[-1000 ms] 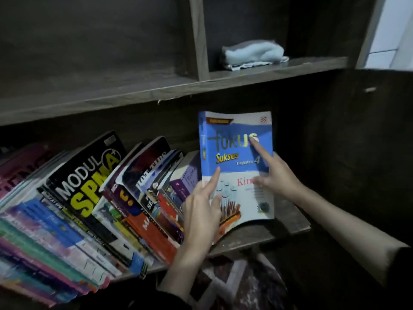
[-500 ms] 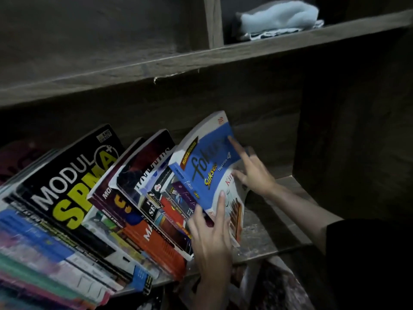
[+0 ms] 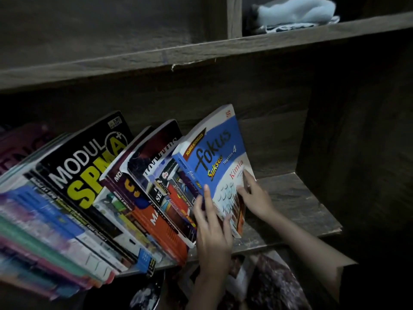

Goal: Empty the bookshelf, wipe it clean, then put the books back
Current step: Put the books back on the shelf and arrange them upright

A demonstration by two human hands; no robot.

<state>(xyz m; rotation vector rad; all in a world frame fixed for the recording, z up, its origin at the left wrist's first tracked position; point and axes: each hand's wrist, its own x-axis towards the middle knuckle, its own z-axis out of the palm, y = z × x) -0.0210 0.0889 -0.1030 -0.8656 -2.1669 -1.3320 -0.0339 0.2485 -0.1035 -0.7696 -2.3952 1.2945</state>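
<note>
Head view, blue-and-white Fokus Sukses Kimia book (image 3: 214, 155) leaning on slanted row of books (image 3: 89, 182), my left hand (image 3: 212, 233) and right hand (image 3: 254, 198) pressing it, fingers straight.

Left hand (image 3: 212, 231), at lower centre, points its straight fingers upward. Right hand (image 3: 257, 199), just to its right, has index finger and thumb extended.

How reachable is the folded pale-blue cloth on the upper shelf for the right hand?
Probably yes: the pale-blue cloth sits in an open compartment above the right hand, which only touches the blue Fokus book.
</note>
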